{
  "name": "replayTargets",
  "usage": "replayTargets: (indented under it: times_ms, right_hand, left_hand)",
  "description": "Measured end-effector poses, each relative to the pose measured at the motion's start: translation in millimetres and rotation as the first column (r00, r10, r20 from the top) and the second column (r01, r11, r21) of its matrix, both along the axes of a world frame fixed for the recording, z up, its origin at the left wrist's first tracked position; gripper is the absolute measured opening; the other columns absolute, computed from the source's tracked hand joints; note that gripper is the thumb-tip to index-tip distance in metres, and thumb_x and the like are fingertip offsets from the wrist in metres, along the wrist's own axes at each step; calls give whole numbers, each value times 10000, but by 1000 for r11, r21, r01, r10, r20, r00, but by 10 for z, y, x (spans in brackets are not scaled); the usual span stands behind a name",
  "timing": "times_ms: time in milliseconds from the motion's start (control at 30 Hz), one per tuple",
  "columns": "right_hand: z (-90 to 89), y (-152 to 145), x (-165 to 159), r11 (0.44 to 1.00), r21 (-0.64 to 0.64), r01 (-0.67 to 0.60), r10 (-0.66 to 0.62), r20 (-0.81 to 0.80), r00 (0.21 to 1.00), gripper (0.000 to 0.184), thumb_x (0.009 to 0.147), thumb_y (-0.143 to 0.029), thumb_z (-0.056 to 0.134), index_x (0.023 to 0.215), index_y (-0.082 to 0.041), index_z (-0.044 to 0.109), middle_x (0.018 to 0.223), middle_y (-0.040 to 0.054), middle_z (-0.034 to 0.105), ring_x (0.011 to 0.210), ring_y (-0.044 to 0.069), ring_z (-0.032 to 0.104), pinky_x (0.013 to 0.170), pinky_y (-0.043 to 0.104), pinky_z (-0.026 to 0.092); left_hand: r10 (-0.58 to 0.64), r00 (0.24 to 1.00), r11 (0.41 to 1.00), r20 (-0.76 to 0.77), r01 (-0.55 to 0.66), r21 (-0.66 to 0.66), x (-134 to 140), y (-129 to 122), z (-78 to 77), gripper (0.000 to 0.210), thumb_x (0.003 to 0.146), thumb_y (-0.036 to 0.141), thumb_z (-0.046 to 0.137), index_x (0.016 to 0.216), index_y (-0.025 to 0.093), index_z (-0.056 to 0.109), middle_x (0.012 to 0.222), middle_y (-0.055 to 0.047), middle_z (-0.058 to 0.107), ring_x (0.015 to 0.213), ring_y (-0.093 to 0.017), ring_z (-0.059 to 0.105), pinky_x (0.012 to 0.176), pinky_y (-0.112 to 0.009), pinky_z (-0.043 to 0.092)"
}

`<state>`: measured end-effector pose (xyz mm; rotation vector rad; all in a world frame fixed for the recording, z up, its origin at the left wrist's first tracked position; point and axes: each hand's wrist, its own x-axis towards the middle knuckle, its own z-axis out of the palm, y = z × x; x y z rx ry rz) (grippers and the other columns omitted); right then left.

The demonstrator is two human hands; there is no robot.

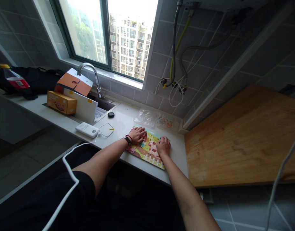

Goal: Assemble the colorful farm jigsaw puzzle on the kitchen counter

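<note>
A colourful jigsaw puzzle (147,150) with farm animals and a white fence lies flat on the white counter in front of me. My left hand (138,134) rests palm down on its upper left part, the fingers stretched out and covering some of the picture. On the puzzle's right side lies my right hand (163,146), its fingers bent and slightly apart, with nothing visible in it. Behind the puzzle is a crumpled clear plastic bag (145,118). Beside it, a clear packet (167,121) shows small coloured shapes inside that I cannot make out.
Left of the puzzle are a white power bank (87,129) with a cable and a small black case (111,115). An orange box (62,102) and an open carton (75,82) stand by the sink (106,105) and faucet (96,78). A wooden board (234,141) borders the counter's right.
</note>
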<state>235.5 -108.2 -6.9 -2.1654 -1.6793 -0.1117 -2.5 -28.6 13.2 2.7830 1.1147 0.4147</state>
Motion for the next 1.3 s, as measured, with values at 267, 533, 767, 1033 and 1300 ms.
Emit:
replayTargets:
  times_ms: [267,533,767,1033,1300]
  right_hand:
    - [40,-12,-27,1000,-7,12,-12,-7,1000,284,953,-194,518,1147,-173,726,1276,142,684,1118,277,554,925,349,408]
    - [55,-5,-62,998,-26,66,-65,6,998,317,950,-195,512,1188,-172,720,1286,145,667,1123,281,555,925,353,421]
    - [-10,26,-47,983,-13,181,-181,-1,983,365,951,-248,509,1244,-139,698,1356,191,619,1189,319,551,986,402,450]
    - [-114,82,-6,968,5,253,-252,-46,967,564,958,-380,499,1437,-88,549,1486,227,569,1373,341,482,1155,477,365]
    - [-128,74,24,954,2,301,-300,-80,951,578,940,-409,525,1401,-62,561,1406,264,624,1360,373,474,1142,540,337]
  left_hand:
    - [384,918,921,100,-373,-112,-1,45,-78,584,986,403,483,1511,149,513,1611,-206,449,1516,-398,369,1228,-595,289]
    - [520,843,847,136,-489,-207,-7,98,-95,676,953,394,533,1556,105,432,1616,-229,430,1521,-384,363,1241,-569,289]
    - [534,835,834,137,-492,-251,-8,118,-123,746,931,440,552,1580,107,396,1636,-239,402,1546,-409,324,1255,-621,230]
    - [513,843,848,163,-468,-250,-44,118,-128,702,909,408,567,1543,136,435,1619,-233,425,1531,-410,350,1250,-632,238]
    - [491,847,864,206,-442,-242,-67,123,-151,654,903,365,584,1503,140,454,1605,-236,434,1512,-401,372,1241,-632,255]
